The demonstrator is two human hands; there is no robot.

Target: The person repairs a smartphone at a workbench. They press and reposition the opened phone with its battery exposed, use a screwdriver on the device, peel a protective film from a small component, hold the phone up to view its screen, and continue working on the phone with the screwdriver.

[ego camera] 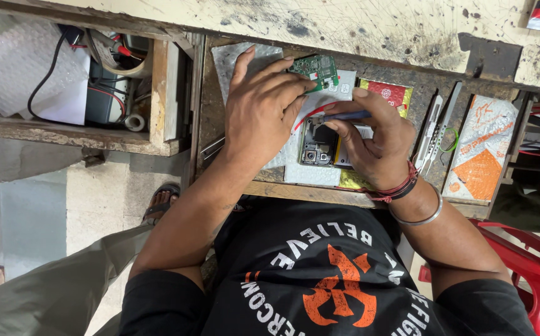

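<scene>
So, going left to right: over on the far left there's an open shelf [71, 134] stuffed with bubble wrap [15, 65], a black cable and some red-and-black wires, none of it in play right now. Then the pull-out counter [211, 124] where the work is. The left hand [260, 106] lies flat with fingers spread, palm pressing down on the white padded sheet [310, 174], fingertips touching a small green circuit board [316, 68] that's already out and sitting apart from the phone. Just right of that hand is the opened phone [319, 146], back cover off, camera module and innards exposed, lying on the padded sheet. The right hand [372, 140] is pinching a slim blue-grey tool [344, 116] between thumb and fingers, tip aimed at the top of the phone; a red wire curls near it. So I'd guess teardown is well underway: shell open, one board lifted, more still inside to deal with. Further right sit tweezers and blades [434, 130], untouched, then an orange and white packet [481, 149].
</scene>
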